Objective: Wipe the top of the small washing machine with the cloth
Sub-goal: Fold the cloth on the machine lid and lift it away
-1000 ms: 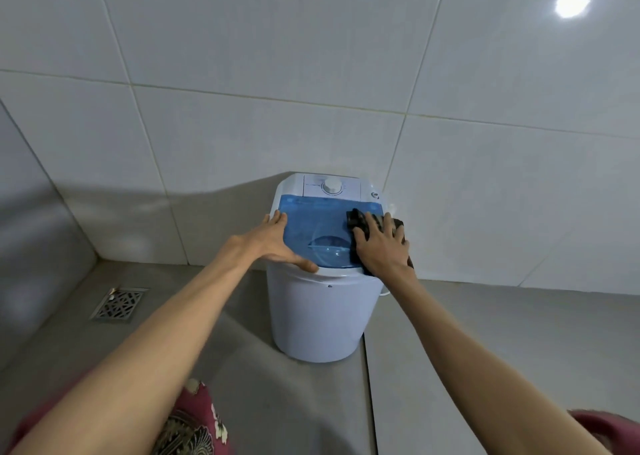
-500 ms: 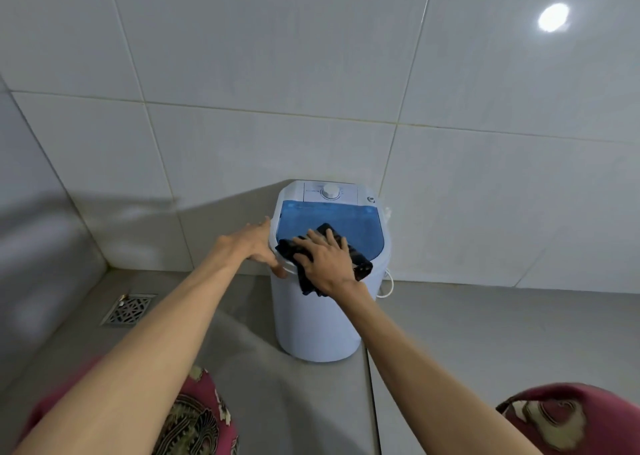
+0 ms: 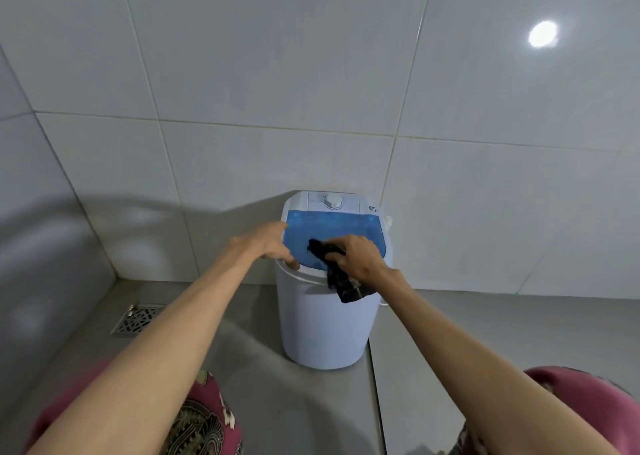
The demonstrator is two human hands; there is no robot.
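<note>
A small white washing machine (image 3: 325,323) stands on the floor against the tiled wall. Its top has a blue see-through lid (image 3: 332,227) and a white dial (image 3: 334,201) at the back. My right hand (image 3: 360,259) is bunched around a dark cloth (image 3: 341,278) at the lid's front edge; part of the cloth lies on the lid and its tail hangs down the machine's front. My left hand (image 3: 268,245) rests on the left rim of the top, fingers curled over the edge, thumb on the front rim.
A metal floor drain (image 3: 136,319) sits at the left near the corner. Grey tiled walls stand behind and to the left. My knees in red patterned fabric (image 3: 204,420) show at the bottom. A white cord (image 3: 388,220) hangs off the machine's right side.
My right hand swept the cloth from the lid's right side to its front left, then pulled back to the front edge. The cloth now hangs over the front. My left hand stays on the rim.
</note>
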